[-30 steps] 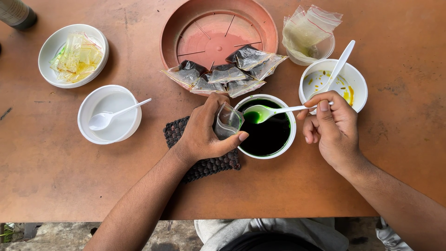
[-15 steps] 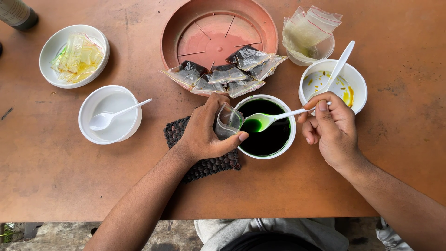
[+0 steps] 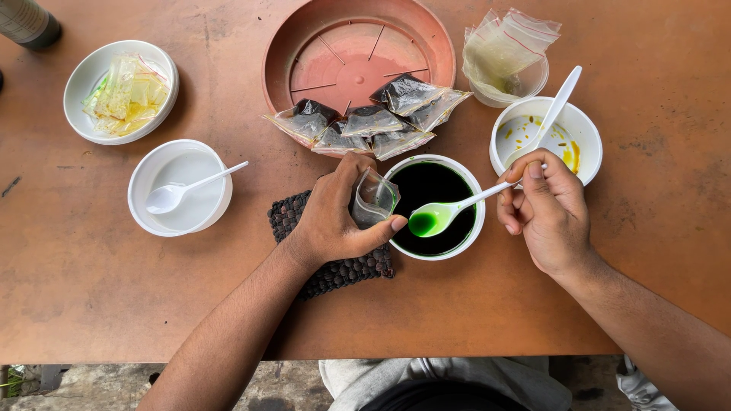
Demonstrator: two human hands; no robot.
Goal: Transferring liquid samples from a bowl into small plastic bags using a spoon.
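Your left hand (image 3: 335, 217) is gripping a small clear plastic bag (image 3: 375, 199), fingers wrapped tight around it, holding it just left of the white round bowl of dark green liquid (image 3: 434, 207). Your right hand (image 3: 547, 213) is pinching the handle of a white plastic spoon (image 3: 445, 214) full of bright green liquid, holding it over that bowl. The bowl is sitting near you, in the middle of the brown table (image 3: 655, 114), and a dark woven mat (image 3: 335, 266) is lying under your left hand

Small clear plastic bag (image 3: 375, 199): being held open, tilted, beside white bowl (image 3: 472, 228) of dark green liquid. White spoon (image 3: 445, 212): being held over bowl, green-filled.
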